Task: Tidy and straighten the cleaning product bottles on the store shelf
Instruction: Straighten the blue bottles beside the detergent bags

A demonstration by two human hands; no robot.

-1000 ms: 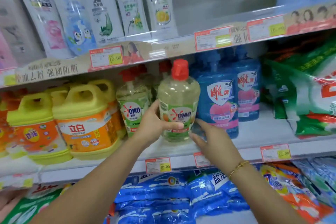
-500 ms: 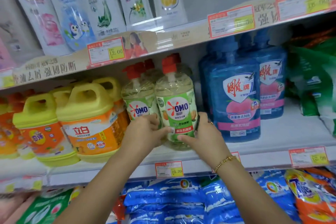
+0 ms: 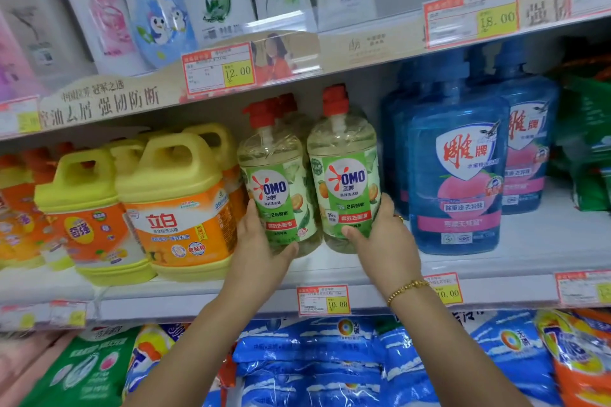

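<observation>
just left of the blue bottle (image 3: 458, 168), gripping the near omo bottle (image 3: 344, 175) low with the right hand (image 3: 386, 241); further left, clasping the far omo bottle (image 3: 277, 188) with the left hand (image 3: 261, 251). upright, side by side, long axes vertical above curled fingers; probably needing only small twists.

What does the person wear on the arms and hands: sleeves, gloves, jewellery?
Both forearms are bare, no sleeve in view. Neither the left hand nor the right hand wears a glove. A thin gold beaded bracelet circles the right wrist. A small gold ring seems to sit on a right-hand finger, but it is too small to be sure.
</observation>
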